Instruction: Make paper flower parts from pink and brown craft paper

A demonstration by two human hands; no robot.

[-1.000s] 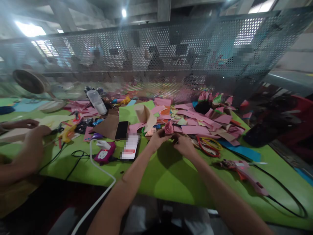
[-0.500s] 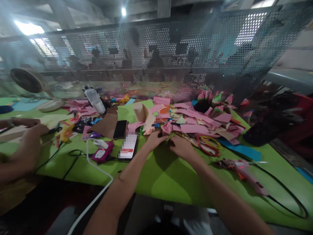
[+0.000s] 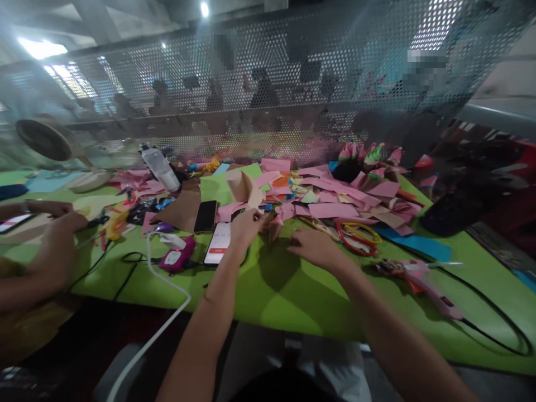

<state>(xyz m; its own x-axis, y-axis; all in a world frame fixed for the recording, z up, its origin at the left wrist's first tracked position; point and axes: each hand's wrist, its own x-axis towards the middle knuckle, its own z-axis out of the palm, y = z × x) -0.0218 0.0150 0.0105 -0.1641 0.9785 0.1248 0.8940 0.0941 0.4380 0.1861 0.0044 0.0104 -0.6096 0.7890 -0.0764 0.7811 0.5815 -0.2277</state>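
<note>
My left hand (image 3: 247, 228) is over the green table, its fingers closed at the edge of a paper heap. A small brownish-pink folded piece of paper (image 3: 274, 228) sticks out at its fingertips, blurred. My right hand (image 3: 314, 247) is a little to the right, apart from the left, with its fingers curled in. Whatever those fingers may hold is hidden. Beyond both hands lie pink paper strips (image 3: 333, 210). A phone with a lit screen (image 3: 218, 243) lies partly behind my left forearm, and scissors with red and yellow handles (image 3: 358, 240) rest right of my right hand.
A pink glue gun (image 3: 433, 290) with a black cord lies at right. Left of me are a dark phone (image 3: 205, 216), a magenta device (image 3: 178, 255) with a white cable, and a bottle (image 3: 161, 167). A co-worker's hands (image 3: 62, 220) are far left. A perforated metal screen (image 3: 268, 100) stands behind.
My hands have moved apart: the left went up and left with the small paper piece, while the right stayed nearly in place. The view has shifted slightly.
</note>
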